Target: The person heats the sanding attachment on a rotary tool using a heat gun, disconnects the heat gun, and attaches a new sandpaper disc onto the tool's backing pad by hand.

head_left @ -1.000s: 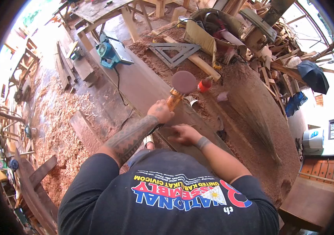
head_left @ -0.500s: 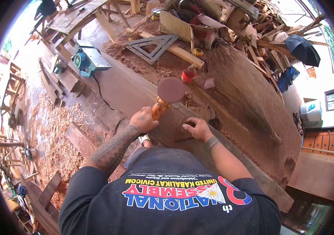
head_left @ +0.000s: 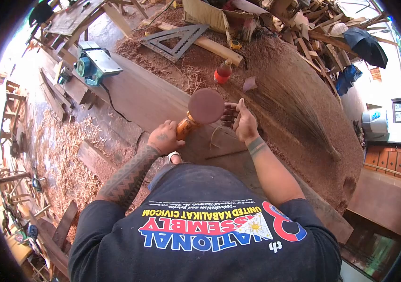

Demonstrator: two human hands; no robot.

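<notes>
My left hand (head_left: pixel 164 137) is wrapped round the orange body of a sander (head_left: pixel 187 126), which looks like an angle grinder. Its round brown sanding disc (head_left: pixel 206 106) faces up toward me. My right hand (head_left: pixel 243 121) is beside the disc's right edge, fingers apart and thumb up; whether the fingertips touch the disc I cannot tell. Below the disc, a thin curved edge, seemingly of a round sheet (head_left: pixel 215 136), shows on the wide wooden board (head_left: pixel 158 101).
A teal power planer (head_left: pixel 95 66) sits on the board's far left part. Beyond are a metal triangle square (head_left: pixel 174 42), a timber strip (head_left: pixel 214 49), a red-labelled bottle (head_left: pixel 222 73) and a tape measure (head_left: pixel 235 44). Wood shavings (head_left: pixel 83 141) cover the floor; scrap wood (head_left: pixel 304 42) is piled at back right.
My right hand has let go of the round sheet on the board and risen to the disc's edge, fingers spreading. My left hand has shifted slightly left with the sander.
</notes>
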